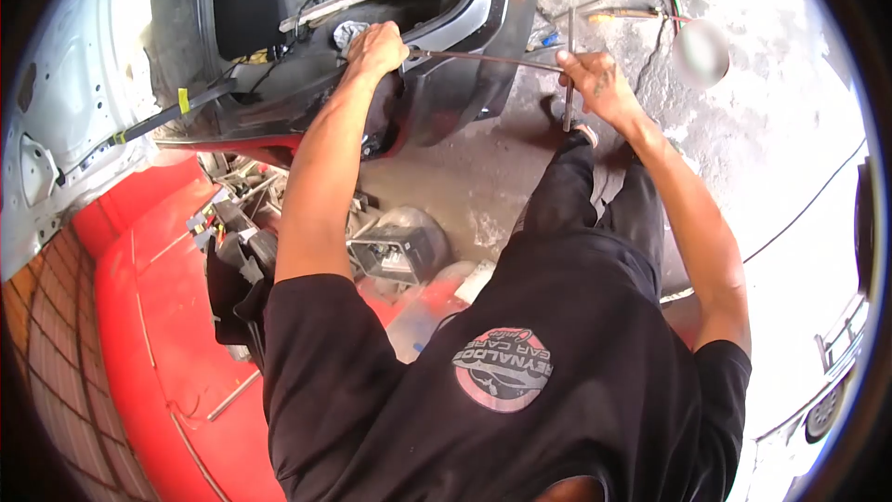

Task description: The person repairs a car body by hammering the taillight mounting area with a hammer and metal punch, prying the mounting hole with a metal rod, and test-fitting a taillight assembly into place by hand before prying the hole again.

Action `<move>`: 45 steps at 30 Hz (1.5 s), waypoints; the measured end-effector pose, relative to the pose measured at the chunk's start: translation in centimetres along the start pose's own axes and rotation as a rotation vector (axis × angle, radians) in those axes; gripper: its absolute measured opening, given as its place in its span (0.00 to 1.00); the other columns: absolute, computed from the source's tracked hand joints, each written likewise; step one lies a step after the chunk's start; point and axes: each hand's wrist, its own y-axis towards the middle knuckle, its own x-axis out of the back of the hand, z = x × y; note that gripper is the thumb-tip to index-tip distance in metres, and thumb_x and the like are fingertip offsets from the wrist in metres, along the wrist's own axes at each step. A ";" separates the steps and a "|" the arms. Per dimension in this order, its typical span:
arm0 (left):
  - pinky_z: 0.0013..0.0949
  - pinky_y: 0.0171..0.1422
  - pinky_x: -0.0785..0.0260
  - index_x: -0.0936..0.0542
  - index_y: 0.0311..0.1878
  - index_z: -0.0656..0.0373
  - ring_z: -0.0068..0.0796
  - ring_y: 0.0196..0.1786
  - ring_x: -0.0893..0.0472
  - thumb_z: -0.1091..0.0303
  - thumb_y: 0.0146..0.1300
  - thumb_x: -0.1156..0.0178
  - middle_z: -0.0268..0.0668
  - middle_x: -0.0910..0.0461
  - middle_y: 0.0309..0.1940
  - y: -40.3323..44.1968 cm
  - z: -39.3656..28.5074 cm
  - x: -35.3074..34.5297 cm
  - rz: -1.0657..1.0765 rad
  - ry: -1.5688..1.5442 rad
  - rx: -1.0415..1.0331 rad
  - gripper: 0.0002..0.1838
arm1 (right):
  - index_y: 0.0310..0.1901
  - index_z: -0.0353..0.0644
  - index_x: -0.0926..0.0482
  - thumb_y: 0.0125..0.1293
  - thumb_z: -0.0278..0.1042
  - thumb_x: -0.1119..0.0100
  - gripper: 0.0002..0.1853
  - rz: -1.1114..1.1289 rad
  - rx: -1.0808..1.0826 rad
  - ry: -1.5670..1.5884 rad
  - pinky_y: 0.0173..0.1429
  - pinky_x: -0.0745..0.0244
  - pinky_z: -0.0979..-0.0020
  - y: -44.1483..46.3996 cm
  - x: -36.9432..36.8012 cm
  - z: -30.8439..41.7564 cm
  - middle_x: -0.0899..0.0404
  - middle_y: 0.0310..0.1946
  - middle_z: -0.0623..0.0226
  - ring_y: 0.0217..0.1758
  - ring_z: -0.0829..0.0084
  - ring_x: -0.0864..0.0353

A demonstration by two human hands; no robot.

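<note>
1. head view is showing, nearest to the camera, the person's black shirt [576, 335], with both bare arms [321, 167] extending forward above the dark trousers [562, 186].

2. right hand [602, 84] is holding a t-handled rod [492, 59], and its fingers are wrapping the place where the shaft and the crossbar [568, 110] are meeting.

3. this rod is lying between the two hands, and its shaft is pointing toward the edge of the dark car body [446, 98].

4. left hand [376, 48] is resting in a curled shape at the other end of the shaft. its fingertips are hiding, so i cannot tell whether it is gripping the rod, the car edge, or both.

5. in my judgement, the person is doing this step well if the left hand is steadying that end against slipping, and the right hand is loading the crossbar evenly, in line with the shaft. fingers should be staying out of any pinching place.

6. inside the car opening, a pale bar [339, 6] is lying beyond the left hand.

7. farthest, on the concrete floor [455, 167], an orange-handled tool [618, 15] is lying near a blurred round object [701, 54]; firm footing there is probably helping.
</note>
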 end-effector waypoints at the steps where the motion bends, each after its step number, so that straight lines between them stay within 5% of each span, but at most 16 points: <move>1: 0.51 0.61 0.24 0.14 0.47 0.63 0.54 0.57 0.15 0.58 0.61 0.32 0.54 0.14 0.49 -0.1 -0.1 0.2 -0.012 0.000 0.001 0.18 | 0.37 0.30 0.14 0.76 0.53 0.43 0.27 -0.027 0.037 -0.042 0.30 0.24 0.63 -0.1 0.1 0.0 0.22 0.20 0.56 0.22 0.66 0.19; 4: 0.52 0.60 0.23 0.14 0.48 0.60 0.53 0.52 0.14 0.60 0.62 0.32 0.52 0.13 0.45 -0.7 -0.2 -1.0 -0.119 0.008 -0.009 0.15 | 0.45 0.28 0.16 0.74 0.47 0.39 0.23 -0.018 0.174 -0.142 0.23 0.24 0.67 -0.4 -0.8 -0.5 0.20 0.20 0.59 0.19 0.72 0.19; 8: 0.54 0.59 0.26 0.16 0.51 0.58 0.55 0.54 0.19 0.64 0.65 0.35 0.48 0.16 0.48 -6.1 -5.0 -4.3 -0.862 -0.295 -0.235 0.14 | 0.62 0.26 0.25 0.71 0.38 0.35 0.26 -0.099 -0.229 0.530 0.18 0.28 0.70 -0.5 -1.7 0.0 0.21 0.23 0.60 0.16 0.72 0.23; 11: 0.48 0.48 0.25 0.20 0.41 0.57 0.44 0.42 0.15 0.59 0.72 0.39 0.45 0.15 0.43 -10.1 -11.7 -8.0 -0.550 -1.126 0.040 0.11 | 0.71 0.26 0.34 0.70 0.35 0.34 0.33 -0.184 -0.253 0.643 0.17 0.29 0.71 -0.8 -2.1 1.4 0.23 0.23 0.60 0.16 0.73 0.25; 14: 0.41 0.34 0.21 0.26 0.43 0.57 0.41 0.34 0.13 0.51 0.79 0.46 0.45 0.15 0.42 -9.3 -15.2 -9.4 0.248 -2.396 0.134 0.17 | 0.76 0.25 0.44 0.70 0.34 0.35 0.40 -0.176 -0.168 0.556 0.21 0.24 0.69 -1.4 -1.8 1.9 0.20 0.26 0.57 0.20 0.69 0.20; 15: 0.42 0.34 0.19 0.27 0.45 0.58 0.41 0.33 0.13 0.55 0.80 0.47 0.43 0.14 0.36 -8.6 -16.0 -9.0 0.183 -2.547 0.038 0.14 | 0.76 0.26 0.43 0.71 0.33 0.35 0.39 -0.155 -0.149 0.529 0.22 0.23 0.68 -1.6 -1.8 2.0 0.19 0.26 0.57 0.21 0.68 0.19; 17: 0.41 0.33 0.19 0.26 0.45 0.59 0.40 0.32 0.13 0.58 0.80 0.47 0.43 0.14 0.33 -6.4 -16.5 -10.4 0.080 -2.568 0.075 0.13 | 0.74 0.29 0.38 0.71 0.30 0.38 0.34 -0.027 -0.118 0.286 0.37 0.15 0.63 -2.1 -0.4 1.6 0.15 0.40 0.48 0.35 0.57 0.12; 20: 0.40 0.31 0.18 0.25 0.44 0.60 0.38 0.30 0.13 0.62 0.79 0.46 0.45 0.14 0.33 -5.8 -16.8 -11.3 -0.009 -2.592 0.109 0.10 | 0.71 0.31 0.32 0.70 0.27 0.41 0.29 -0.251 0.652 -0.730 0.53 0.16 0.59 -3.5 1.3 1.2 0.20 0.55 0.43 0.51 0.48 0.14; 21: 0.40 0.31 0.17 0.24 0.44 0.60 0.38 0.30 0.13 0.63 0.79 0.46 0.45 0.14 0.33 -6.1 -17.0 -11.3 -0.018 -2.606 0.123 0.10 | 0.69 0.32 0.29 0.69 0.26 0.41 0.27 -0.167 0.616 -0.807 0.65 0.23 0.56 -3.8 1.1 1.6 0.28 0.64 0.40 0.62 0.44 0.22; 30: 0.37 0.28 0.17 0.24 0.43 0.59 0.34 0.27 0.15 0.64 0.77 0.43 0.44 0.15 0.33 -7.1 -17.4 -11.1 -0.052 -2.609 0.223 0.08 | 0.61 0.31 0.25 0.61 0.26 0.35 0.25 0.034 0.677 -0.967 0.65 0.24 0.55 -3.6 0.3 0.5 0.23 0.55 0.49 0.62 0.49 0.24; 31: 0.36 0.27 0.18 0.24 0.43 0.58 0.34 0.26 0.16 0.64 0.77 0.43 0.44 0.15 0.32 -6.9 -17.1 -11.0 -0.047 -2.621 0.197 0.08 | 0.53 0.30 0.22 0.70 0.36 0.37 0.18 -0.054 0.789 -0.980 0.44 0.15 0.60 -2.7 0.1 0.2 0.19 0.48 0.52 0.49 0.58 0.16; 34: 0.35 0.25 0.21 0.25 0.43 0.58 0.32 0.24 0.18 0.64 0.77 0.43 0.44 0.15 0.32 -6.3 -16.6 -11.2 -0.031 -2.643 0.145 0.08 | 0.44 0.28 0.19 0.76 0.50 0.42 0.25 0.039 -0.197 0.413 0.32 0.18 0.65 -1.4 -0.8 1.0 0.17 0.32 0.55 0.30 0.64 0.16; 35: 0.34 0.25 0.22 0.25 0.43 0.58 0.31 0.23 0.19 0.64 0.77 0.43 0.44 0.15 0.32 -6.1 -16.5 -11.0 -0.034 -2.644 0.135 0.08 | 0.39 0.27 0.18 0.77 0.58 0.46 0.32 0.015 -0.257 0.514 0.26 0.21 0.68 -0.6 -1.0 0.1 0.21 0.23 0.59 0.20 0.67 0.20; 38: 0.35 0.25 0.21 0.25 0.43 0.58 0.31 0.22 0.19 0.64 0.77 0.43 0.45 0.15 0.31 -5.7 -16.7 -11.0 -0.052 -2.626 0.131 0.08 | 0.40 0.27 0.18 0.77 0.55 0.45 0.29 0.075 -0.311 0.381 0.26 0.21 0.67 -0.7 -0.1 0.8 0.19 0.25 0.58 0.22 0.67 0.19; 42: 0.36 0.25 0.20 0.25 0.43 0.59 0.32 0.23 0.19 0.65 0.77 0.43 0.45 0.15 0.31 -5.5 -16.6 -10.5 -0.060 -2.613 0.178 0.08 | 0.60 0.31 0.23 0.72 0.37 0.39 0.21 -0.342 0.430 -0.573 0.43 0.15 0.59 -3.0 0.6 1.4 0.16 0.39 0.49 0.37 0.51 0.13; 45: 0.37 0.28 0.20 0.25 0.46 0.61 0.33 0.24 0.18 0.65 0.78 0.44 0.49 0.15 0.33 -5.4 -16.6 -10.2 -0.060 -2.616 0.187 0.08 | 0.68 0.33 0.30 0.69 0.34 0.36 0.29 -0.225 0.759 -0.923 0.54 0.19 0.52 -3.5 0.5 1.1 0.25 0.57 0.40 0.52 0.47 0.17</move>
